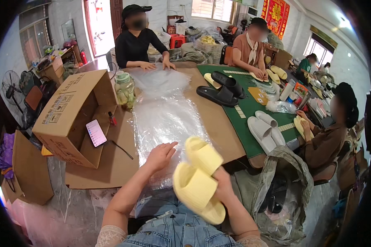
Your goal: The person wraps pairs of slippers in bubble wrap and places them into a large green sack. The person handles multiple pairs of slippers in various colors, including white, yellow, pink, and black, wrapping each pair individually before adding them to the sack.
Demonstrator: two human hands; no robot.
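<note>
Head view: right hand grips a yellow slipper pair, unbagged. Left hand, fingers spread, presses the near clear bag stack; bagging not begun.

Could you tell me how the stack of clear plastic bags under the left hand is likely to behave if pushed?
The clear plastic bags look thin and wrinkled, so probably floppy and light. Their glossy surface suggests sheets may slide over each other. The left hand pressing flat would likely bunch them rather than shift the stack whole.

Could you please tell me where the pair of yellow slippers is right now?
In the head view, the yellow slippers are low and just right of centre, held in the right hand, beside the left hand resting on the clear plastic bags.
</note>
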